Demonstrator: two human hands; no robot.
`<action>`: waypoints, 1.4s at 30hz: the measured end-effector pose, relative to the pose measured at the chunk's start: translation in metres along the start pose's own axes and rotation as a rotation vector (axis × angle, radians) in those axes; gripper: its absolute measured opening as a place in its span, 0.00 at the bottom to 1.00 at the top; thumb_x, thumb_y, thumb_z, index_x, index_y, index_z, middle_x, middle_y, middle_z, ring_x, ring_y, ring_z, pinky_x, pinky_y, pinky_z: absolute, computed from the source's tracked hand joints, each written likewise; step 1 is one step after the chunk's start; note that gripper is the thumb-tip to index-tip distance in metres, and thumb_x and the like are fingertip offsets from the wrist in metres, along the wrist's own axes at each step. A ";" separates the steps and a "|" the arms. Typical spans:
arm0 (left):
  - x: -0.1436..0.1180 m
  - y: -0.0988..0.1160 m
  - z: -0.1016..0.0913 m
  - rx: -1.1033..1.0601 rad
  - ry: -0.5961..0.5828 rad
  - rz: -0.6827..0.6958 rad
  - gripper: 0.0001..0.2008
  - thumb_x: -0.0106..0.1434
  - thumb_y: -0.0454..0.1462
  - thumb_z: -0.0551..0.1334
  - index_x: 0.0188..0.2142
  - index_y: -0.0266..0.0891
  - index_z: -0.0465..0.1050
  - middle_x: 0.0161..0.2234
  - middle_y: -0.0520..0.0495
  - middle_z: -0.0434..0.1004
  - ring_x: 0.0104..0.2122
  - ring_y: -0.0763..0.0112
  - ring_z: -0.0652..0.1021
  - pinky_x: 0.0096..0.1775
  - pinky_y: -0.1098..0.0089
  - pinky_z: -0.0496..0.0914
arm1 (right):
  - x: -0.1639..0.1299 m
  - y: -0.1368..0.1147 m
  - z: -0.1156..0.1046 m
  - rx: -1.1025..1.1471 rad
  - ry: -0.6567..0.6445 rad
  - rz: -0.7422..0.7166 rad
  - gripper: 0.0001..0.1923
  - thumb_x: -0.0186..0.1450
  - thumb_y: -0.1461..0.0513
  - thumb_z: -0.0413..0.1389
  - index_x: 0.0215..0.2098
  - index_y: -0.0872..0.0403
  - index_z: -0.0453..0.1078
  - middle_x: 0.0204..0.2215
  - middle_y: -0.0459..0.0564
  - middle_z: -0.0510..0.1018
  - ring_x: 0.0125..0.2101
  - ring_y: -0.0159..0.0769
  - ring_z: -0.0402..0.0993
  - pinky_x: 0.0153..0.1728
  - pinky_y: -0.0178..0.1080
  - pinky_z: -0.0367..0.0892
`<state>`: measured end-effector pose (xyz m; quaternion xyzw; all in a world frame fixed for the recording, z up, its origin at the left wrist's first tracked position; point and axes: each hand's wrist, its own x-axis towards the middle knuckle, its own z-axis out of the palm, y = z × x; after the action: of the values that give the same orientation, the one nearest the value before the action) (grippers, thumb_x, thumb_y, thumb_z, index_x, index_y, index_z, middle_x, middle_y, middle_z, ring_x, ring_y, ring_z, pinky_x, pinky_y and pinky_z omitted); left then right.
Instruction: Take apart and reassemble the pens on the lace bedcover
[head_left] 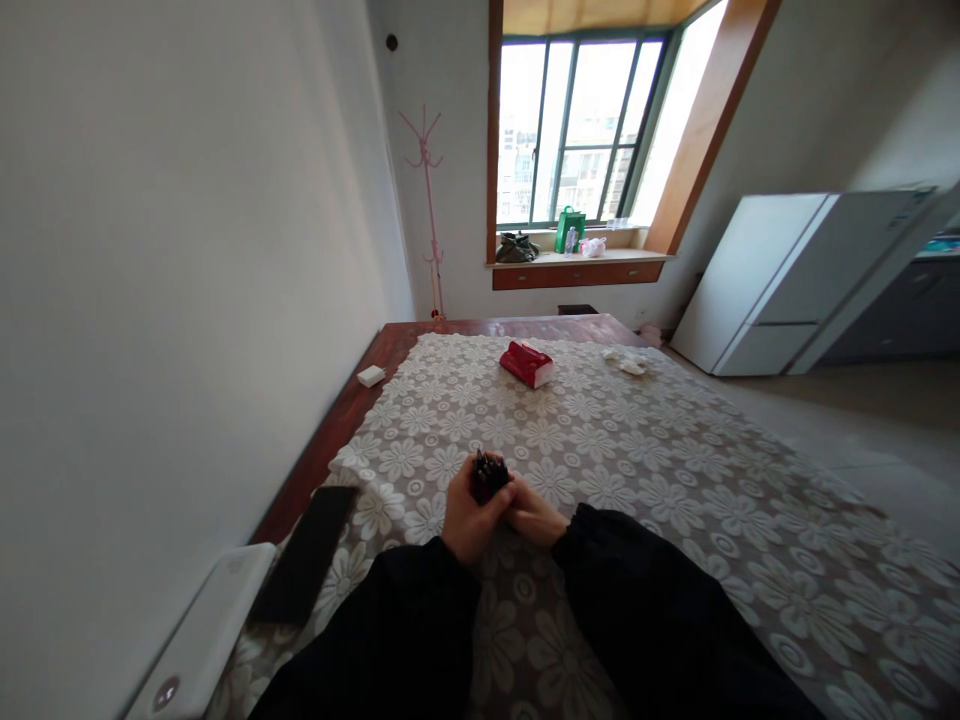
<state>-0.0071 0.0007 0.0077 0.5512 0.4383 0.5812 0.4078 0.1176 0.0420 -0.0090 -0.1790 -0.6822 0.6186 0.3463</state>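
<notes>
Centrally, a small dark bundle (488, 474) is gripped by the closed fingers of the left hand (471, 518) and right hand (534, 515), just above the lace-covered table (675, 450). It appears light and stiff, probably best pinched around its middle.

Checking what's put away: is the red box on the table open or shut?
Open: the red box lies with its white inside showing at one end.
</notes>
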 end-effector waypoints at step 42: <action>0.009 -0.016 -0.009 -0.028 -0.051 -0.033 0.15 0.64 0.46 0.59 0.40 0.34 0.73 0.36 0.44 0.78 0.38 0.62 0.76 0.44 0.65 0.70 | 0.001 0.017 -0.013 0.068 0.120 0.159 0.20 0.57 0.50 0.63 0.31 0.61 0.71 0.25 0.47 0.72 0.28 0.32 0.66 0.32 0.35 0.63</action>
<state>-0.0164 0.0133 -0.0051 0.5526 0.4287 0.5663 0.4361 0.1226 0.0548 -0.0250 -0.2576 -0.6224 0.6550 0.3423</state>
